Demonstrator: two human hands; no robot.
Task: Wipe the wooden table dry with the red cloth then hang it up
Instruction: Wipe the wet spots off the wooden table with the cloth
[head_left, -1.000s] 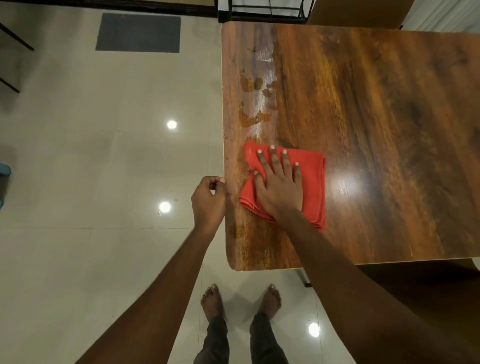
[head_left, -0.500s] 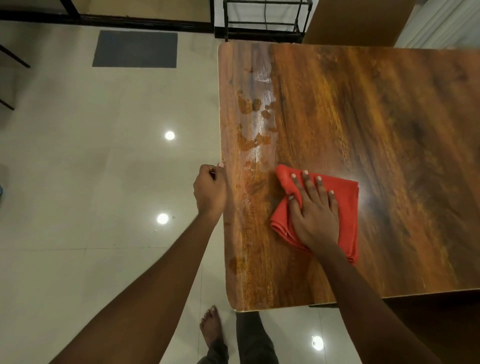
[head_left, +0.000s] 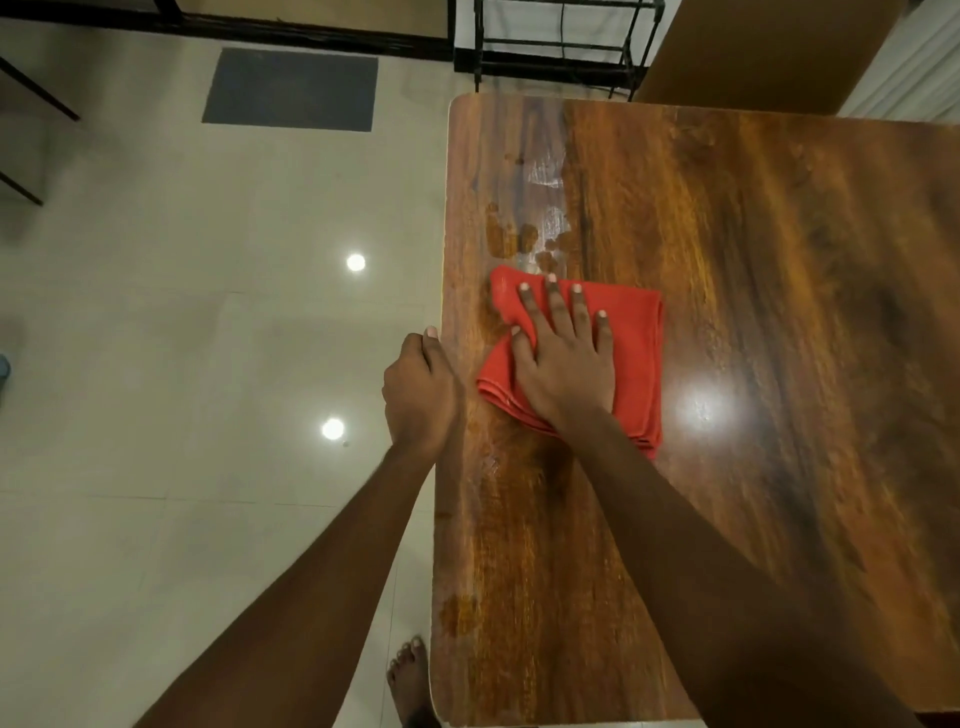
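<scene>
The red cloth (head_left: 613, 353), folded into a pad, was found lying flat on the wooden table (head_left: 779, 364) near its left edge, just below a cluster of water patches (head_left: 524, 241). The right hand (head_left: 563, 358) was pressed palm-down on it, fingers spread and extended, thumb tucked against the cloth's left fold; nothing was gripped, the cloth was only pinned under the palm. The left hand (head_left: 421, 395) was curled at the table's left edge, thumb on top; whether the fingers were wrapped under the rim could not be told.

Against the view half a second before, the cloth was noted further left and nearer the far end, back toward the wet strip along the left edge. A second before that it had sat at the left edge too, so a side-to-side stroke was inferred. The left hand was seen at much the same spot on the edge throughout.

Wet marks were noted untouched beyond the cloth, with a pale sheen (head_left: 545, 174) further up, and a smaller damp patch (head_left: 457, 613) near the near corner. Wiping was judged to be only partly done; hanging up was not yet begun. A black metal rack (head_left: 566, 49) was seen beyond the table's far end.
</scene>
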